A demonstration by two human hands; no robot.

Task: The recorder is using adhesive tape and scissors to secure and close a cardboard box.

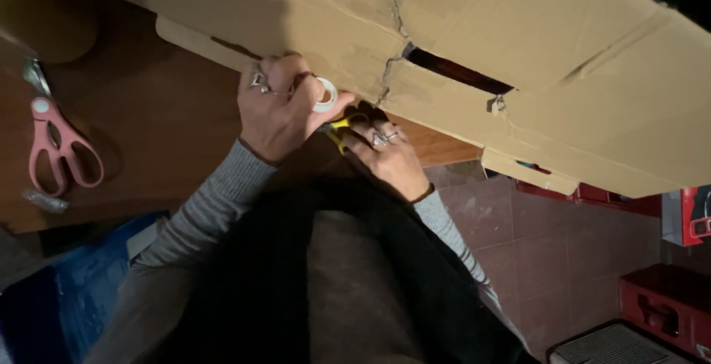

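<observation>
Fingers (278, 68) of the left hand (278, 116) curled shut around a small white roll of tape (324, 96), pressed up against the lower edge of a large cardboard box (518, 31). Thumb runs along the roll; rings visible on that hand. Right hand (389, 158) sits just beside the left, below the same box edge, fingers (370, 136) closed on a yellow-handled tool (342, 125); what kind of tool, cannot tell, as most of it is hidden in shadow between the two hands. Rings on this hand too. Both hands almost touching, directly under a torn crack in the box wall. A dark slot (459, 74) is cut into the box to the right of that crack. Box lies flattened and tilted over a brown wooden surface (155, 127), covering its far side. Pink scissors (59, 149) rest on the surface well left of the box edge, apart from both hands, blades closed. Grey ribbed sleeves (215, 201) on both arms. Below the box, right of the hands, reddish floor tiles (548, 245) and red cases (666, 301) on the floor. Blue sheet (67, 297) lower left, beneath the surface edge.
</observation>
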